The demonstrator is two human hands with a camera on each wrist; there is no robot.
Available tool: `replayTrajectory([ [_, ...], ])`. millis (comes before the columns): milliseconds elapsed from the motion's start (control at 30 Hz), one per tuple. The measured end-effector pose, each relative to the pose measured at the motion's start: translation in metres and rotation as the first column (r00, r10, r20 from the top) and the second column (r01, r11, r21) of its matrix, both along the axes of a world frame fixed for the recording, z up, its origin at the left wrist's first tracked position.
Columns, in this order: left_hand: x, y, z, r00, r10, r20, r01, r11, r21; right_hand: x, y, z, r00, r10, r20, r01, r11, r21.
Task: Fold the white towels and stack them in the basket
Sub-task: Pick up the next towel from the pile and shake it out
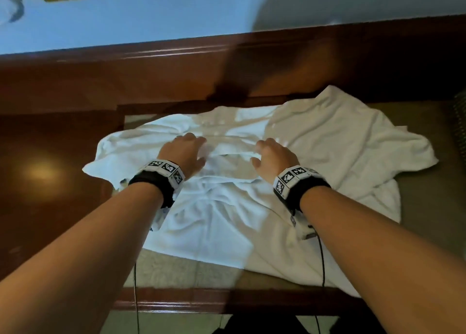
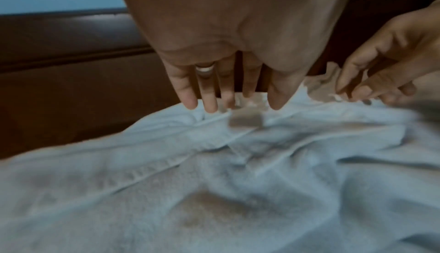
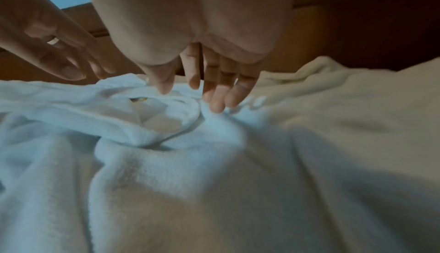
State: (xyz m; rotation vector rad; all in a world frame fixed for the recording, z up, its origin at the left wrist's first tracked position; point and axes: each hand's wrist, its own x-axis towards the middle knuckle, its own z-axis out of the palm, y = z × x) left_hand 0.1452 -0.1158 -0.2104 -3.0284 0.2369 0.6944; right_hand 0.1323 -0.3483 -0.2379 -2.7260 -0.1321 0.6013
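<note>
White towels: at least 2 overlapping pieces, crumpled and spread on 1 dark wooden table with an inset pale panel; exact count not discernible among the folds. Hands: 2. Left hand palm down over the towel's middle, fingers straight and slightly spread, tips at the cloth, 1 ring on a finger. Right hand just beside it, fingers extended downward, tips touching a raised fold, gripping nothing. Wrist bands with printed markers: 2, 1 per wrist. Basket: only a dark woven edge at far right, contents hidden.
</note>
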Motion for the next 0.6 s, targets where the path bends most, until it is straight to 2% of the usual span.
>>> replayTrajectory([
  [100,0.009,0.001,-0.023,0.998,-0.051,0.032,0.05,0.998,0.024,0.011,0.007,-0.02,1.0,0.017,-0.02,-0.017,1.0,-0.007],
  [200,0.013,0.0,-0.035,0.997,-0.039,0.063,0.038,0.999,0.016,0.016,0.009,-0.029,0.997,0.055,-0.047,-0.056,0.998,-0.022],
  [300,0.018,0.005,-0.031,0.997,-0.001,0.074,0.005,0.999,-0.053,0.018,0.006,-0.021,0.993,0.106,0.052,-0.102,0.993,-0.063],
  [467,0.029,0.025,0.022,0.989,0.123,0.084,-0.09,0.942,-0.324,0.027,0.011,0.031,0.986,0.079,0.144,-0.072,0.996,-0.055],
  [600,0.027,0.054,0.094,0.975,0.158,0.156,-0.088,0.92,-0.382,0.032,0.034,0.089,0.969,-0.009,0.248,0.015,1.0,-0.023],
])
